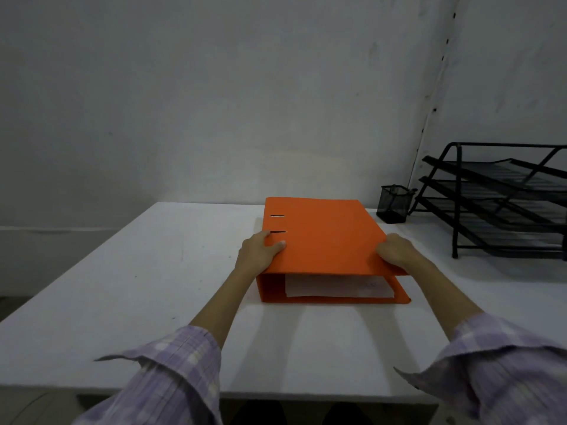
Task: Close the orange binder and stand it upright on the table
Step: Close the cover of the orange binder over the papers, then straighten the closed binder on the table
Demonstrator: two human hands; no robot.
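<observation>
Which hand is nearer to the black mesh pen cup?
Right. The right hand grips the orange binder edge on the black mesh pen cup side; the left hand holds the far edge.

Matt orange binder [322, 237], paper [334, 286] inside

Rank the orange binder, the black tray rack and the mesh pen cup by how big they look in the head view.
1. orange binder, nearest the camera
2. black tray rack, cut off by the right frame edge, so its order against the binder is unsure
3. mesh pen cup, clearly smallest
</observation>
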